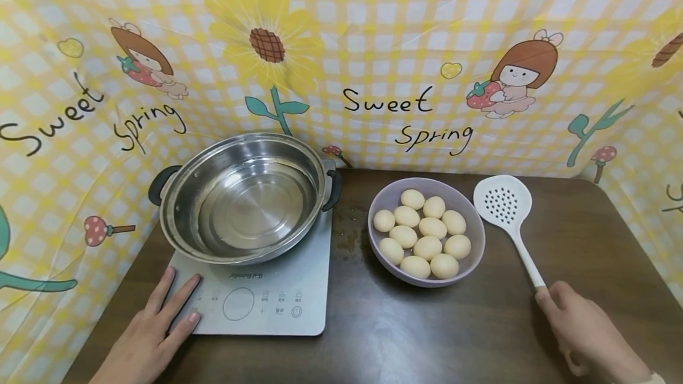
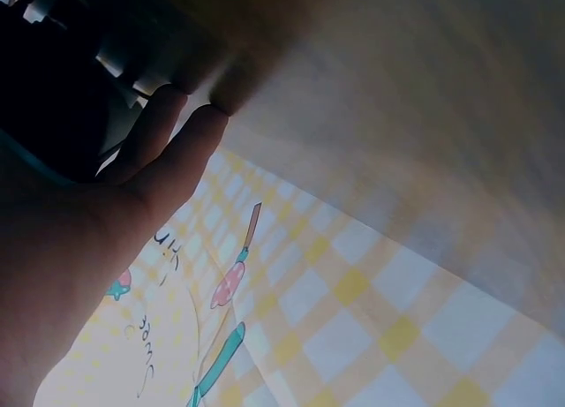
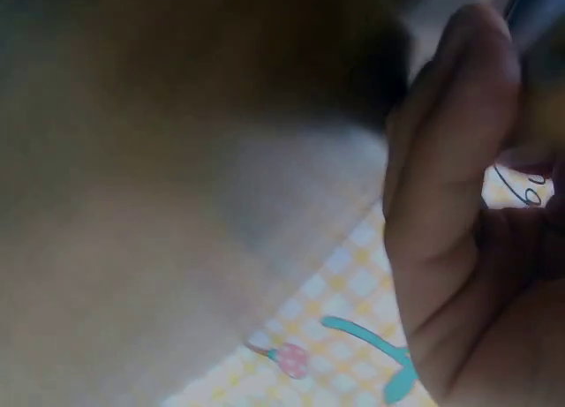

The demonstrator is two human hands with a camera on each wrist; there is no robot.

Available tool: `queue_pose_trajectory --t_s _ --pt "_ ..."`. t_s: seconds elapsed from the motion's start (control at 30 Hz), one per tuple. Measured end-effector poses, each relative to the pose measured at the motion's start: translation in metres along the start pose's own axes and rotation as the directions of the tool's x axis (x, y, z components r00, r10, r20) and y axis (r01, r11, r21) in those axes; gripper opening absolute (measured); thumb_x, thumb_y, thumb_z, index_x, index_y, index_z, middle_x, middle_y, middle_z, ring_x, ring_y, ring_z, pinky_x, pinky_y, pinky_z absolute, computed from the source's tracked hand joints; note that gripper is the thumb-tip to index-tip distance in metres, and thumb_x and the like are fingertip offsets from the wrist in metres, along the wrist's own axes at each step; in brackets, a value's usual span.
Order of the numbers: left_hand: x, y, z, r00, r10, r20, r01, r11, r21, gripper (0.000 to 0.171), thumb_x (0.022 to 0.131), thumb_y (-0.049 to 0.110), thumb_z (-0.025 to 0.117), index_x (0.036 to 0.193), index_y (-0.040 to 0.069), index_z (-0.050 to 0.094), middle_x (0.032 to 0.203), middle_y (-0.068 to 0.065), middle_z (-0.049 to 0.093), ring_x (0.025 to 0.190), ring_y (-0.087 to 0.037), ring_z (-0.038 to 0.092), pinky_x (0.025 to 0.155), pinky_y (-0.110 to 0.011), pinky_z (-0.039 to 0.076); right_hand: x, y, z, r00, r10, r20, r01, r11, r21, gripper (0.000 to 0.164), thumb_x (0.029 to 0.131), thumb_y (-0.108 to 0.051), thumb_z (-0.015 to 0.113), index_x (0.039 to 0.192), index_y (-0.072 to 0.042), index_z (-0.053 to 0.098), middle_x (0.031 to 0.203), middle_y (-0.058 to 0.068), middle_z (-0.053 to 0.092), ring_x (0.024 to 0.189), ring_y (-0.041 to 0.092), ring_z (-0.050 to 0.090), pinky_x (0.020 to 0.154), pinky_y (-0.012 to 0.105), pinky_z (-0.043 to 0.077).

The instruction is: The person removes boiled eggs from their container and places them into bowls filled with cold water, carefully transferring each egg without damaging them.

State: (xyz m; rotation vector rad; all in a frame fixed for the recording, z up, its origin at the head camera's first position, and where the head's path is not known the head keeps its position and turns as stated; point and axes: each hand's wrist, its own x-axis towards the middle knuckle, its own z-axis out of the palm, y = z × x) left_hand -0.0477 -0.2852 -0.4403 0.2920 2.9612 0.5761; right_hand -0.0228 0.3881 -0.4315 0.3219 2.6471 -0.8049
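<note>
On the right side of the table, my right hand (image 1: pixel 587 322) grips the handle of a white slotted skimmer (image 1: pixel 503 201), whose perforated head lies beside the bowl. My left hand (image 1: pixel 152 328), fingers spread, rests at the near left corner of a white induction cooker (image 1: pixel 315 307). On the cooker stands a stainless steel pot (image 1: pixel 176 218) with black side handles and clear water in it. A purple bowl (image 1: pixel 477 248) holds several pale eggs (image 1: pixel 432 228) between the pot and the skimmer. The right wrist view shows curled fingers (image 3: pixel 455 151) up close, with the skimmer mostly hidden.
A dark brown wooden table (image 1: pixel 384 325) carries everything. Water drops (image 1: pixel 349 239) spot it between cooker and bowl. A yellow checked cloth (image 1: pixel 373 46) with printed flowers and girls hangs behind and along both sides, close to the table's edges.
</note>
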Motion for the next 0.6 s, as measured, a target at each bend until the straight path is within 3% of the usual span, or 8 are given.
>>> queue_pose_trajectory --t_s 0.13,0.37,0.5,0.6 --pt "0.0 0.002 0.001 1.0 0.003 -0.002 -0.003 1.0 -0.005 0.063 0.108 0.038 0.049 0.163 0.026 0.023 0.168 -0.015 -0.006 0.117 -0.069 0.04 0.076 -0.079 0.037 0.001 -0.003 0.002 0.996 -0.085 -0.036 0.077 0.983 -0.167 0.043 0.111 -0.041 0.034 0.089 -0.009 0.051 0.065 0.002 0.047 0.054 0.019 0.048 0.051 0.036 0.039" --pt "0.002 0.004 0.0 1.0 0.012 -0.01 -0.012 1.0 0.008 0.063 0.107 0.038 0.05 0.163 0.027 0.022 0.168 -0.016 -0.006 0.118 -0.068 0.039 0.078 -0.079 0.036 0.002 -0.008 0.008 0.997 -0.08 -0.018 0.075 0.98 -0.185 0.042 0.109 -0.044 0.042 0.082 -0.013 0.05 0.06 0.002 0.047 0.041 0.021 0.048 0.043 0.037 0.039" --pt "0.002 0.001 0.003 0.999 0.012 -0.037 -0.011 1.0 0.021 0.065 0.107 0.037 0.052 0.163 0.025 0.022 0.167 -0.021 -0.003 0.124 -0.068 0.033 0.083 -0.08 0.031 0.003 -0.011 -0.001 0.992 -0.122 -0.036 0.108 0.96 -0.259 0.042 0.106 -0.049 0.046 0.083 -0.015 0.052 0.063 0.001 0.048 0.054 0.021 0.049 0.048 0.039 0.039" --pt "-0.001 0.004 0.005 0.995 0.016 -0.094 -0.018 1.0 -0.019 0.073 0.105 0.033 0.058 0.164 0.022 0.017 0.166 -0.024 -0.003 0.13 -0.069 0.024 0.087 -0.083 0.024 0.002 -0.024 -0.012 0.973 -0.203 -0.111 0.159 0.934 -0.321 0.041 0.103 -0.05 0.054 0.095 -0.01 0.058 0.074 0.004 0.055 0.067 0.025 0.054 0.054 0.045 0.042"
